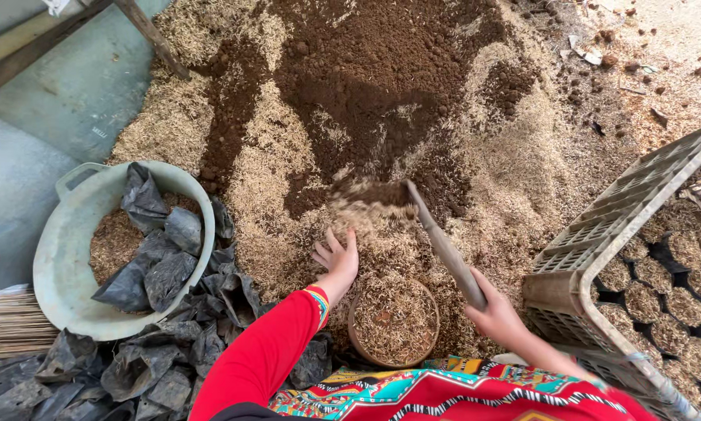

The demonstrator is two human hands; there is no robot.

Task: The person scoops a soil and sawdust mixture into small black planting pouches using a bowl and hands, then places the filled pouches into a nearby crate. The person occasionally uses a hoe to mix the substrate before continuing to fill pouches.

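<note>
A single head-worn camera looks steeply down from close above at a mound of husks and dark soil [382,101] on the ground. The person's lap fills the near edge, a pale basin [62,257] sits left, and a plastic crate [600,234] stands right; concrete floor shows far left.

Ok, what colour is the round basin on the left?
Pale grey-green, seen in the head view: the basin holds husk mix and black bags.

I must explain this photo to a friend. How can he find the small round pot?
Start from the big heap of husk and dark soil. At its near edge, between the left hand and right hand, sits a brown round pot, husk-filled, far smaller than the pale green basin.
</note>
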